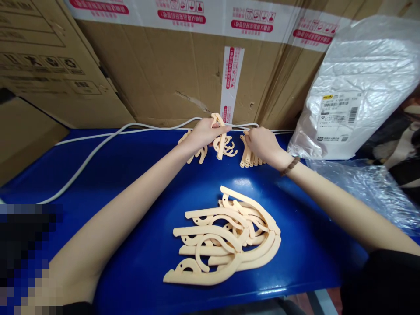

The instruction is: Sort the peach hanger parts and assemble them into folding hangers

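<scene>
My left hand [208,132] is closed round a cream plastic piece [221,146] at the back of the blue table. Beneath and beside it lie cream hooks [230,148], and more curved pieces [201,154] show left of them, partly under my wrist. My right hand [263,146] reaches down onto a row of cream arm pieces [246,157], its fingers bent together at the row's top end; whether it grips one is hidden. Nearer to me, a pile of cream folding hangers [226,240] lies overlapped on the table.
Large cardboard boxes [183,65] stand behind the blue table [141,271]. A white cable [95,153] runs along the back and left. At the right are a silvery-white parcel bag [354,87] and clear plastic wrap [370,188].
</scene>
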Tool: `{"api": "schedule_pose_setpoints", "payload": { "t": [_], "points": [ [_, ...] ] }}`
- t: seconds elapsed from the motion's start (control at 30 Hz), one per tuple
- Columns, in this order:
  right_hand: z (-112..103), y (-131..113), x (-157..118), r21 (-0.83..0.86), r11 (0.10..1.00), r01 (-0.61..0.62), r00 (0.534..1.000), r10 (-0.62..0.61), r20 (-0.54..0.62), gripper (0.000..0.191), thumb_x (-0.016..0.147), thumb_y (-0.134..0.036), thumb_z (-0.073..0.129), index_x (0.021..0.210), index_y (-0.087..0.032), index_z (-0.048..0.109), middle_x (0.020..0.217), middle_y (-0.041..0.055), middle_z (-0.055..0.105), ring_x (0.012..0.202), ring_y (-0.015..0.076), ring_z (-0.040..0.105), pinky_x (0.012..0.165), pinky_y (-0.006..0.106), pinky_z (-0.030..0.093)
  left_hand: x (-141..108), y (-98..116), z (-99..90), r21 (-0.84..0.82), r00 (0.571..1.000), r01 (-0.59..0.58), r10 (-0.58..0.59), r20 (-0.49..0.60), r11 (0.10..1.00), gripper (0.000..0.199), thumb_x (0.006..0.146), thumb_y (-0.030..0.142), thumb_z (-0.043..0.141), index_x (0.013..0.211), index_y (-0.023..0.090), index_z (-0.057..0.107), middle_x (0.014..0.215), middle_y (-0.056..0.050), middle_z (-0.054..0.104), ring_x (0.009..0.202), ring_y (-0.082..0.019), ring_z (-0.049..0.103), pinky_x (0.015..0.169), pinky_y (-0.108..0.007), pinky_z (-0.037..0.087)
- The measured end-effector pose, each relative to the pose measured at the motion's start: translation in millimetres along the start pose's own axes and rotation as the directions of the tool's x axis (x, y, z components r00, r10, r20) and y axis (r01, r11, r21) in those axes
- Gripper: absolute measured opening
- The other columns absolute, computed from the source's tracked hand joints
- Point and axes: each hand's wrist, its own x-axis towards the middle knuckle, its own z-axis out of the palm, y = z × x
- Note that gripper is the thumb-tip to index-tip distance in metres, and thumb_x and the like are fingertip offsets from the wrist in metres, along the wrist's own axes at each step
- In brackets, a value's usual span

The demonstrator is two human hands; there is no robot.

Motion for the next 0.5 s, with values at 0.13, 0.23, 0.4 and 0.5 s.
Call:
{"api": "schedule_pose_setpoints", "payload": {
  "t": [0.13,0.23,0.4,0.5],
  "points": [
    [11,0,1,0.074,0.997,-0.037,0.992,0.046,-0.119,0.031,0.097,-0.031,0.047,0.084,-0.012,0.068,0.089,0.0241,0.071,0.095,0.0362,0.065,0.077,0.042,0.046,5,-7,0.6,0.054,1.0,-0.031,0.032,-0.002,0.998,0.031,0.085,0.029,0.067,0.062,0.017,0.052,0.051,0.004,0.044,0.046,-0.009,0.043,0.048,-0.024,0.029],
    [13,1,2,0.13,0.991,-0.033,0.986,0.054,-0.156,0.034,0.097,-0.034,0.047,0.076,-0.017,0.066,0.081,0.021,0.07,0.093,0.0357,0.064,0.076,0.043,0.044,10,-14,1.3,0.049,0.997,-0.075,0.075,-0.009,0.996,0.034,0.083,0.03,0.069,0.057,0.017,0.05,0.049,0.005,0.043,0.046,-0.008,0.04,0.048,-0.023,0.026],
    [-10,-9,-4,0.169,0.983,-0.067,0.975,0.1,-0.199,0.045,0.099,-0.045,0.042,0.08,-0.014,0.068,0.082,0.0178,0.07,0.088,0.0311,0.065,0.073,0.037,0.042,7,-10,2.5,-0.054,0.996,-0.09,0.09,-0.001,0.994,0.035,0.082,0.033,0.071,0.061,0.018,0.048,0.052,0.006,0.044,0.045,-0.007,0.042,0.045,-0.021,0.029],
    [-24,-19,-14,0.53,0.846,0.052,0.997,-0.011,-0.08,0.055,0.098,-0.059,0.035,0.084,-0.016,0.067,0.073,0.0074,0.068,0.063,0.0168,0.061,0.059,0.028,0.04,2,0,4.9,-0.114,0.994,-0.105,0.1,-0.049,0.988,0.035,0.084,0.032,0.069,0.062,0.018,0.046,0.054,0.005,0.045,0.045,-0.006,0.042,0.045,-0.02,0.032]
  ]
}}
